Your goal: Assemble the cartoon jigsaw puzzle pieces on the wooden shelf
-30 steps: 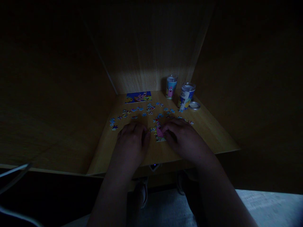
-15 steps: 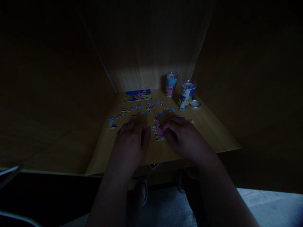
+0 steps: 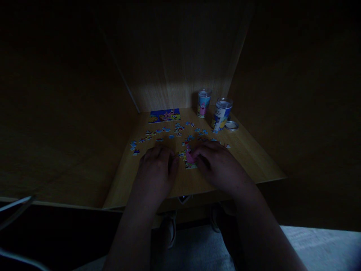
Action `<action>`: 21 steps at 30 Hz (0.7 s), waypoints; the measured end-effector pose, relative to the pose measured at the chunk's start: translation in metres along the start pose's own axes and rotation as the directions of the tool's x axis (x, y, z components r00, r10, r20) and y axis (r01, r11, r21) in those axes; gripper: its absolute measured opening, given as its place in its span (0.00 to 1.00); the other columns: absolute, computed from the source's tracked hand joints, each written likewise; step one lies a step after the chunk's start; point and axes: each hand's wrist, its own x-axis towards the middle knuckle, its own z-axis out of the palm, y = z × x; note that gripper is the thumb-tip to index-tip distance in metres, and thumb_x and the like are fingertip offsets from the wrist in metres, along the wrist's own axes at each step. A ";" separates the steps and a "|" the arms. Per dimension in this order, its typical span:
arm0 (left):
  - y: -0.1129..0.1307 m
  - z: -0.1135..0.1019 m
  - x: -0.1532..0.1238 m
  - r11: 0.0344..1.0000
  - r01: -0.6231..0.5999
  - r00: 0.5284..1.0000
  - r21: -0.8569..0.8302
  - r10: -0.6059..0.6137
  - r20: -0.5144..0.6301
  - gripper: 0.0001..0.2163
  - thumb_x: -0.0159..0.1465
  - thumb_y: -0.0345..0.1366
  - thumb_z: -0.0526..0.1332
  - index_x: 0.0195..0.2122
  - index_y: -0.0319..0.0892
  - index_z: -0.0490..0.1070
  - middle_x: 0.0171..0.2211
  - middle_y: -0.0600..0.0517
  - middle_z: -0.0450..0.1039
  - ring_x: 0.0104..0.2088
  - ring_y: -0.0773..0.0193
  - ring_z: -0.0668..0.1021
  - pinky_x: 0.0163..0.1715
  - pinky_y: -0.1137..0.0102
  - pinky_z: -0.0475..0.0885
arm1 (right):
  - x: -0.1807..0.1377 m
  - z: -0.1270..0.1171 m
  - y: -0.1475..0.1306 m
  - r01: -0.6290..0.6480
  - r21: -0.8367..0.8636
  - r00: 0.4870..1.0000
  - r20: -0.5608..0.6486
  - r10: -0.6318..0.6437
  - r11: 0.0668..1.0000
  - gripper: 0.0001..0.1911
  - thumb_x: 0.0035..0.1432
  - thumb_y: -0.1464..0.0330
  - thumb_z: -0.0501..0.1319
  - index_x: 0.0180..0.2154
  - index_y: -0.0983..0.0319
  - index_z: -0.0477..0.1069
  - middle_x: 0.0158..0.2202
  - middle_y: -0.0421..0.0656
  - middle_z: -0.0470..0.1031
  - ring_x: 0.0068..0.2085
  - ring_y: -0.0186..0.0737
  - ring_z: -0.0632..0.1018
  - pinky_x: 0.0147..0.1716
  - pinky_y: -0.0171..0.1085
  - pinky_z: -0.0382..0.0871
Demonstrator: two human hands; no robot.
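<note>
A small joined patch of jigsaw puzzle (image 3: 190, 157), showing a pink figure with yellow beside it, lies flat between my hands near the table's front. My right hand (image 3: 216, 162) is closed, thumb and forefinger gripping the patch's right side. To the left, my left hand (image 3: 158, 162) curls with its thumb and forefinger together at the patch's yellow edge. What those left fingertips pinch, if anything, is too dark and small to tell. Several loose puzzle pieces (image 3: 179, 129) lie in an arc beyond both hands, some partly hidden behind the right one.
A finished-looking picture panel (image 3: 164, 115) lies at the back left. Two printed cans with clear tops, one farther can (image 3: 203, 103) and one nearer can (image 3: 222, 114), stand at the back right. A round lid (image 3: 231, 125) lies beside them. Wooden walls (image 3: 180, 90) enclose the dim table.
The view has tilted very slightly, so the table things appear a little lower. Both hands keep nearly the same position at the puzzle patch.
</note>
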 end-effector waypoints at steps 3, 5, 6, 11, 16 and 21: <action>0.000 0.001 0.000 1.000 0.005 1.000 0.007 -0.005 0.002 0.04 0.77 0.34 0.64 0.42 0.45 0.73 0.45 0.45 0.79 0.49 0.46 0.80 0.54 0.51 0.76 | 0.000 0.001 0.001 0.005 -0.002 1.000 -0.001 -0.005 1.000 0.10 0.76 0.76 0.62 0.43 0.57 0.80 0.48 0.45 0.84 0.52 0.48 0.83 0.57 0.49 0.74; -0.001 0.001 0.000 1.000 0.002 1.000 0.009 -0.002 -0.003 0.04 0.77 0.34 0.64 0.42 0.45 0.73 0.45 0.45 0.79 0.48 0.47 0.80 0.54 0.52 0.76 | 0.000 0.001 0.000 0.005 0.004 1.000 -0.002 -0.005 1.000 0.10 0.76 0.76 0.61 0.43 0.57 0.79 0.48 0.45 0.84 0.52 0.49 0.82 0.56 0.50 0.74; -0.001 0.001 0.000 1.000 0.000 1.000 0.008 0.000 -0.007 0.04 0.77 0.34 0.64 0.42 0.45 0.73 0.45 0.45 0.79 0.48 0.47 0.80 0.54 0.52 0.76 | 0.000 0.000 -0.001 0.006 0.007 1.000 -0.005 -0.006 1.000 0.10 0.76 0.76 0.61 0.43 0.57 0.79 0.48 0.45 0.84 0.52 0.49 0.82 0.56 0.50 0.74; -0.001 0.002 0.000 1.000 0.005 1.000 0.011 -0.004 -0.008 0.04 0.77 0.34 0.64 0.43 0.45 0.73 0.44 0.45 0.79 0.48 0.46 0.80 0.54 0.51 0.77 | 0.001 0.000 -0.002 0.011 0.018 1.000 -0.010 -0.011 1.000 0.10 0.75 0.76 0.62 0.43 0.57 0.79 0.48 0.43 0.84 0.52 0.47 0.82 0.56 0.49 0.74; -0.001 0.003 -0.002 1.000 0.001 1.000 0.018 -0.001 -0.006 0.04 0.77 0.34 0.64 0.43 0.45 0.74 0.45 0.45 0.79 0.48 0.47 0.80 0.54 0.51 0.77 | 0.000 0.000 -0.001 0.005 0.004 1.000 -0.006 -0.005 1.000 0.10 0.76 0.75 0.62 0.43 0.57 0.79 0.48 0.44 0.84 0.53 0.48 0.83 0.57 0.49 0.75; -0.002 0.003 -0.002 1.000 0.000 1.000 0.007 0.000 -0.017 0.03 0.77 0.34 0.64 0.43 0.45 0.74 0.46 0.45 0.79 0.49 0.47 0.80 0.55 0.51 0.77 | 0.000 0.001 0.000 0.007 0.000 1.000 -0.009 -0.007 1.000 0.10 0.76 0.75 0.62 0.43 0.56 0.79 0.48 0.44 0.84 0.52 0.48 0.83 0.57 0.49 0.75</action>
